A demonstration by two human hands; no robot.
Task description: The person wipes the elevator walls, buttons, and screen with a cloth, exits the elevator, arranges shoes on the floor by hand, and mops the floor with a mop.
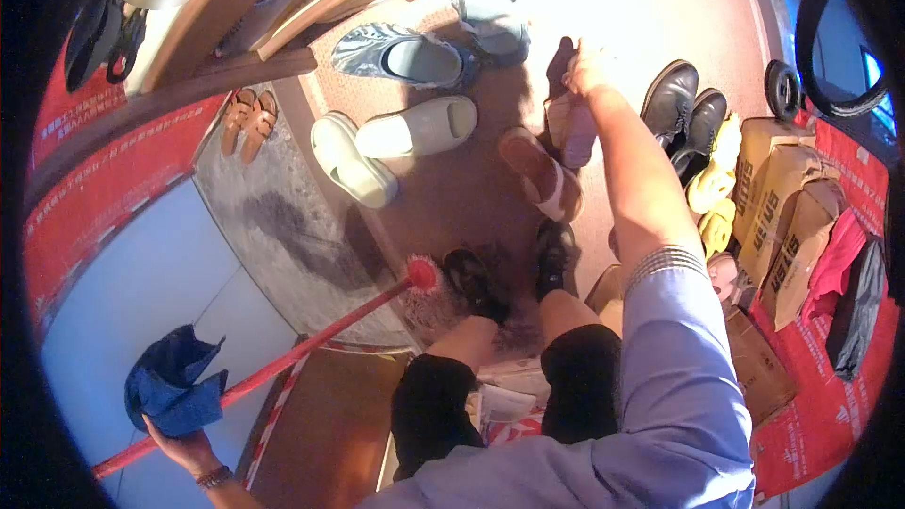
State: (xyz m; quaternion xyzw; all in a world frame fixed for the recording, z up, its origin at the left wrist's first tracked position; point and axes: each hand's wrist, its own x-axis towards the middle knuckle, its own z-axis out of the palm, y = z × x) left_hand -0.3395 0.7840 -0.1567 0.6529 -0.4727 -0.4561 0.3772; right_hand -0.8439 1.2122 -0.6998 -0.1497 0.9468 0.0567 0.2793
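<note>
My right hand (586, 68) reaches far forward over the floor, its fingers closed at the edge of a pinkish-brown slipper (571, 130); glare washes out the fingertips. Beside it lies a brown slipper with a pale strap (539, 172). On the left, my left hand (177, 443) grips a dark blue folded piece with jagged edges (177, 382), whose exact kind I cannot make out. A red pole (311, 344) with a round red end passes behind the blue piece. Whether my left fingers touch the pole is hidden.
Cream slides (415, 127), grey marbled clogs (401, 55) and black leather shoes (671, 104) stand on the brown floor. Brown sandals (250, 123) lie farther left. A wooden chair (273, 14) is at the upper left, brown paper packages (778, 217) at right. My feet are below.
</note>
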